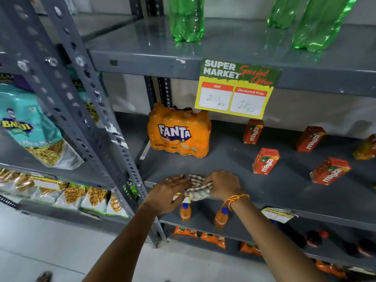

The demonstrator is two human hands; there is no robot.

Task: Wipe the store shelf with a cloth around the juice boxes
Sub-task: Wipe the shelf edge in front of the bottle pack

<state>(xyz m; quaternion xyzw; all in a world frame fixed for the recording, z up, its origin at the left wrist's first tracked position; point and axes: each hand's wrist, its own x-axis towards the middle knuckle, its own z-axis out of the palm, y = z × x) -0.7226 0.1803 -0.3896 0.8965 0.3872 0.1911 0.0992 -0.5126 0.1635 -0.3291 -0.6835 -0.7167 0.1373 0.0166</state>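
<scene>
A checked cloth lies bunched at the front edge of the grey middle shelf. My left hand rests flat against the cloth's left side. Gripping its right side is my right hand, which wears a thread band on the wrist. Several red Maaza juice boxes stand spread over the shelf to the right: one nearest the hands, one behind it, another further right and one at the back.
An orange Fanta multipack stands at the shelf's back left. A price card hangs from the shelf above, where green bottles stand. Small orange bottles sit on the shelf below. A slotted upright and snack bags are at left.
</scene>
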